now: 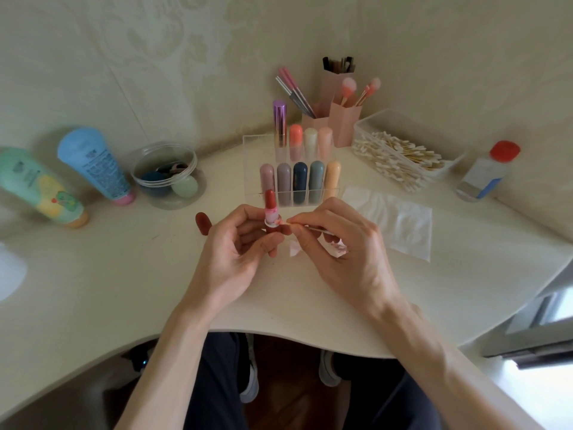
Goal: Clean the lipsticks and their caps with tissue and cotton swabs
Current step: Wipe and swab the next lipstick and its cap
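A home vanity corner: makeup brushes (347,88), lipstick organizer (291,169), patterned wallpaper (155,41).

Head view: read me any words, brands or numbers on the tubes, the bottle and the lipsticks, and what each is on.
No text is legible.
Blue tube: dark small print, too blurred to read.
Green tube: small marks, too blurred.
Bottle: white and blue label, no letters made out.
Lipstick in the left hand: no print shows.
Rack of lipsticks: no print shows.

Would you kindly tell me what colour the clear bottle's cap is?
Red. The bottle cap shows best in the head view.
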The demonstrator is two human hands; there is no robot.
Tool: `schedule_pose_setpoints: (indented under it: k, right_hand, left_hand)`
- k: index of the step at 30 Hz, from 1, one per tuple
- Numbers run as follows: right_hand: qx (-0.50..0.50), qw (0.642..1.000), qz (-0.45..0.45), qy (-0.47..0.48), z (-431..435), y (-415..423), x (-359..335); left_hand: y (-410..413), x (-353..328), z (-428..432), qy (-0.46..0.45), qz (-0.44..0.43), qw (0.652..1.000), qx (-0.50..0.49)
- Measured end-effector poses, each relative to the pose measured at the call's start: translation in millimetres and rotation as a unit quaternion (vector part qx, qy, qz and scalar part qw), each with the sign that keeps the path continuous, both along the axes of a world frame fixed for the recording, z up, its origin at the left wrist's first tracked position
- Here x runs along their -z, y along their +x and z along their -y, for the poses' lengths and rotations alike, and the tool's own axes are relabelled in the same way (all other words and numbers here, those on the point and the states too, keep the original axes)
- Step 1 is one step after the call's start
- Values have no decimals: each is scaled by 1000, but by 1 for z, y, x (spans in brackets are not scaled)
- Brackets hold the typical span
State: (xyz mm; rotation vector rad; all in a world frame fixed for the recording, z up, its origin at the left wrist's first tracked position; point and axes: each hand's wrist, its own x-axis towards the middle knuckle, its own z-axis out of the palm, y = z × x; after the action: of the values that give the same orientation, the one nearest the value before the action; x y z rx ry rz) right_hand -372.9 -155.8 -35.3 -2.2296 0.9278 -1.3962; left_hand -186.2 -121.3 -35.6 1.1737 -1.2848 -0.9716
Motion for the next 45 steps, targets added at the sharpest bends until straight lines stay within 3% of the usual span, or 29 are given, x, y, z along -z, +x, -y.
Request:
schedule_pose_setpoints:
  k: [31, 45]
  right_hand:
    - [20, 1000, -5, 13, 0, 0, 1]
    - [32, 999, 0, 20, -1, -1, -1]
  left_hand:
    - [3, 1, 0, -19, 29, 999, 41]
    - [3, 0, -2, -38, 101, 993, 53]
